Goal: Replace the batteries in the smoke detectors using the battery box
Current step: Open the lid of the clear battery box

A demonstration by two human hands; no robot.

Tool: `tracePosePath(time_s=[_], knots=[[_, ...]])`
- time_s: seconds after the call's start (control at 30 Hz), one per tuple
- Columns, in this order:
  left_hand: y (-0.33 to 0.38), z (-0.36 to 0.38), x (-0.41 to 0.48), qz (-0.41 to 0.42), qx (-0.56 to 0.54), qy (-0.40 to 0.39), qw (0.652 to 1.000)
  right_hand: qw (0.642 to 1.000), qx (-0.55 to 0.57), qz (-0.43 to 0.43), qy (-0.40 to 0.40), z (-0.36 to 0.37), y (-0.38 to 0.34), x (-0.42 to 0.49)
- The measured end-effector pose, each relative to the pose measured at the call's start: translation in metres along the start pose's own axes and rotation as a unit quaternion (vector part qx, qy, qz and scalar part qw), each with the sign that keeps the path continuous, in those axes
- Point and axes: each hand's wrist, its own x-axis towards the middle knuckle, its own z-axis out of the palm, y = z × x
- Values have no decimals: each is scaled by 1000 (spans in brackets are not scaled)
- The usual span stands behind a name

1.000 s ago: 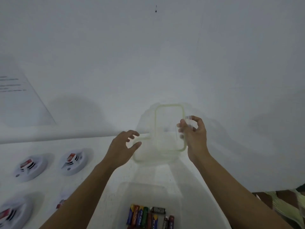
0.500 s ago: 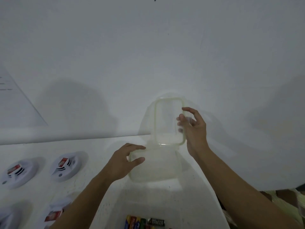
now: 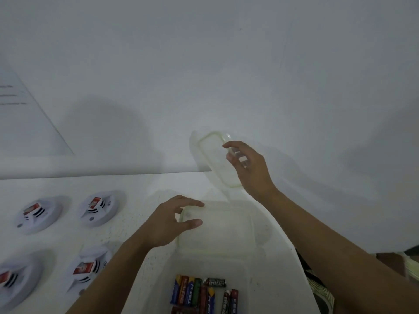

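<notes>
A clear plastic box (image 3: pixel 217 232) with no lid stands on the white table, and my left hand (image 3: pixel 172 220) grips its left rim between thumb and fingers. My right hand (image 3: pixel 247 168) holds the box's clear lid (image 3: pixel 215 155) tilted up in the air above and behind it, pinching its right edge. Nearer to me a second clear box (image 3: pixel 158 279) holds several batteries (image 3: pixel 201 293) lying side by side. Several white round smoke detectors, such as one (image 3: pixel 99 208) with a red label, lie on the table at the left.
A white wall rises just behind the table (image 3: pixel 68 184). A sheet of paper (image 3: pixel 20 118) with printed lines leans at the far left. The table's right edge runs close to my right forearm, with patterned cloth (image 3: pixel 322 291) below it.
My left hand came down with the lidless box and now grips it on the table. My right hand tilted the lid and moved it to the right, away from the box.
</notes>
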Motion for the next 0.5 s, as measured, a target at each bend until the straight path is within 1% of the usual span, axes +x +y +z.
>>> tracePosePath(time_s=[0.03, 0.07, 0.1, 0.13, 0.17, 0.2, 0.27, 0.33, 0.4, 0.43, 0.5], knots=[[2, -3, 2, -12, -2, 11, 1000, 999, -38, -28, -19, 3, 6, -2], [5, -5, 6, -29, -25, 38, 999, 995, -77, -53, -39, 6, 12, -4], [9, -8, 12, -57, -79, 78, 992, 990, -109, -70, -57, 10, 18, -5], [14, -11, 18, -90, -155, 115, 977, 985, -134, -79, -73, 14, 22, -5], [17, -15, 25, -118, -234, 133, 956, 981, -149, -84, -90, 18, 23, -5], [20, -18, 32, -136, -298, 135, 935, 978, -158, -82, -107, 22, 20, -5], [24, -22, 45, -154, -378, 114, 906, 975, -151, -58, -155, 28, 9, -5], [26, -24, 55, -160, -403, 95, 896, 974, -104, -14, -201, 31, 4, -5], [25, -22, 63, -151, -387, 93, 905, 975, -54, 25, -213, 32, 7, -7], [21, -21, 67, -148, -378, 97, 909, 974, -45, 42, -216, 30, 11, -8], [11, -19, 70, -158, -362, 111, 912, 967, -76, 67, -235, 23, 24, -11]])
